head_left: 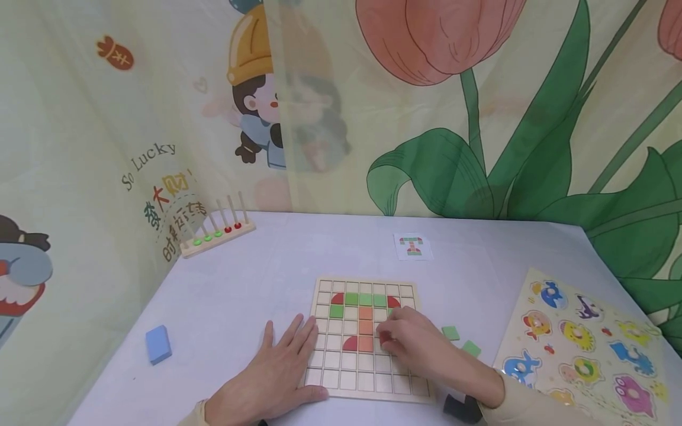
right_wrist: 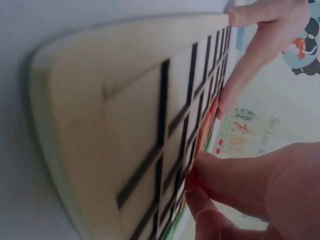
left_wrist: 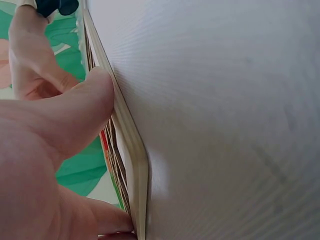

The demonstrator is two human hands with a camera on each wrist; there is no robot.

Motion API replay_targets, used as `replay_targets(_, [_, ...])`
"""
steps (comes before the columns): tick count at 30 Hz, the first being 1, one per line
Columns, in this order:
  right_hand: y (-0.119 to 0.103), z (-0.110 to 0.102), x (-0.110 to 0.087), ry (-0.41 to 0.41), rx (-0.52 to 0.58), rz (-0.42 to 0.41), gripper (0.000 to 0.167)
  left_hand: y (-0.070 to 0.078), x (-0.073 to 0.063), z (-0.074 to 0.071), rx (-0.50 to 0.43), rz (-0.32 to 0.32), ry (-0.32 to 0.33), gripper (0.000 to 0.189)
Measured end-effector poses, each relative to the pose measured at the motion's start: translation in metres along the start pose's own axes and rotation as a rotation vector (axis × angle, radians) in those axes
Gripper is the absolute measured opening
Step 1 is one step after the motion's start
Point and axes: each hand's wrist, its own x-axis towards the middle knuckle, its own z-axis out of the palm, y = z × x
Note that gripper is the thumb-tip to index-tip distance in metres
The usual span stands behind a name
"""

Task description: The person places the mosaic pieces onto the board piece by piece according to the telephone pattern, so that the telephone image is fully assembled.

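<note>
A square wooden grid board lies on the table. Along its left edge rests my left hand, fingers spread, with the thumb at the near edge. My right hand pinches a red tile between thumb and fingertip, low over the grid just right of a column of orange tiles. A red quarter-round tile sits left of that column's lower end. Higher up runs a row of green tiles with a red quarter-round at each end. Another green tile lies below the left one.
Two loose green tiles lie right of the board, partly beside my right forearm. Behind it is a pattern card. A sea-animal puzzle board covers the right side. At left are a blue block and a peg stand with rings.
</note>
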Motion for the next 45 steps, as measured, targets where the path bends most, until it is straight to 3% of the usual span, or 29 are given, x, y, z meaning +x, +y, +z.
replay_targets(27, [-0.001, 0.007, 0.009, -0.022, 0.043, 0.0, 0.019, 0.0, 0.0, 0.001, 0.007, -0.009, -0.002, 0.107])
replay_targets(38, [-0.002, 0.005, 0.008, -0.046, 0.036, 0.009, 0.028, 0.0, 0.0, 0.001, 0.016, -0.009, 0.003, 0.107])
replay_targets(42, [0.004, 0.002, 0.004, -0.009, 0.061, 0.038, 0.031, 0.0, 0.001, 0.001, 0.011, -0.006, 0.003, 0.107])
replay_targets(45, [0.012, -0.007, -0.001, 0.01, 0.098, 0.112, 0.035, 0.0, 0.0, 0.002, -0.002, -0.005, 0.001, 0.107])
